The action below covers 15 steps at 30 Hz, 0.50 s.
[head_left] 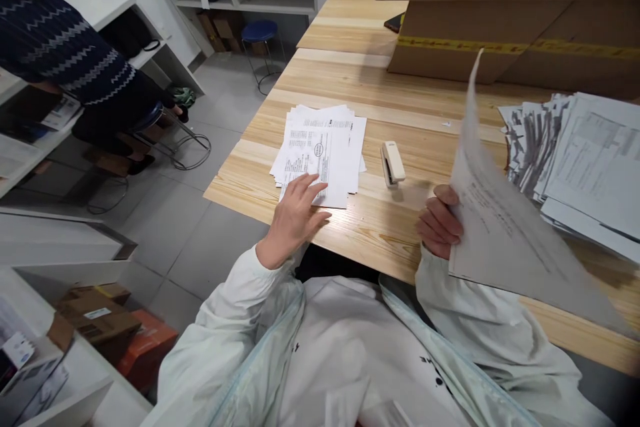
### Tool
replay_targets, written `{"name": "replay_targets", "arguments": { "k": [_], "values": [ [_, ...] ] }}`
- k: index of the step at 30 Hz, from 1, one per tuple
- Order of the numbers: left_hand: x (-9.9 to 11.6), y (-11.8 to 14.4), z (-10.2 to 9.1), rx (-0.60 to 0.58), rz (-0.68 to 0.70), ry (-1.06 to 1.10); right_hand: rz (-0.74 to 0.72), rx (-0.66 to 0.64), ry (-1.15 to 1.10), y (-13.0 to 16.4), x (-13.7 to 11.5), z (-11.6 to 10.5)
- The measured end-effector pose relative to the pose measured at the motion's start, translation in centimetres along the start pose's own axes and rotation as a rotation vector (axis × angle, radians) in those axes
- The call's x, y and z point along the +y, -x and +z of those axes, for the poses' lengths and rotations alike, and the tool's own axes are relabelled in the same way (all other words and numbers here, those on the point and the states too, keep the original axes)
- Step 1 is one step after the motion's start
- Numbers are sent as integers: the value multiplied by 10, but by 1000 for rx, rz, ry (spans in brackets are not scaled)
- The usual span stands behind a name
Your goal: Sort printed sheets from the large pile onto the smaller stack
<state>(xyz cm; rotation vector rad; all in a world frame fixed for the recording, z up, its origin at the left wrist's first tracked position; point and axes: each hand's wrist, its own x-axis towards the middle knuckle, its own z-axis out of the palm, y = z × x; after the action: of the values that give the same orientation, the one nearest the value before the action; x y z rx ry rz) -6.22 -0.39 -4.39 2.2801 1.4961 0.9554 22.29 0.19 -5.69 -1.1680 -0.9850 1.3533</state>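
The right hand [440,221] pinched a thin, floppy sheet [500,227] at its edge, just right of the stapler [392,163]. The left hand [296,213] lay flat, fingers spread, on the small paper pile [325,147] left of the stapler. Paper looked light and easy to bend.

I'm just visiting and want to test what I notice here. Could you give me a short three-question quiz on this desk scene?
1. True or false: the left hand rests on the small paper stack.
2. What lies on the table between the two hands? A) scissors B) stapler C) mug
3. Fill in: the right hand holds up a ____, near the big pile and the boxes.

Key: 1 true; 2 B; 3 sheet of paper.
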Motion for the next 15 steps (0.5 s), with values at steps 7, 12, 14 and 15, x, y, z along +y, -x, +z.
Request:
{"name": "replay_targets", "arguments": {
  "k": [7,12,14,15],
  "values": [
    [-24,-8,10,-198,-7,-151,16,-32,149,-1,10,-1],
    [-28,-8,15,-116,-3,-116,-20,-112,183,-4,15,-5],
    [-29,-8,16,-75,-44,-104,9,-114,144,-3,15,-4],
    [-28,-8,16,-53,-77,-109,29,-105,125,-2,15,-3]
  ]
}}
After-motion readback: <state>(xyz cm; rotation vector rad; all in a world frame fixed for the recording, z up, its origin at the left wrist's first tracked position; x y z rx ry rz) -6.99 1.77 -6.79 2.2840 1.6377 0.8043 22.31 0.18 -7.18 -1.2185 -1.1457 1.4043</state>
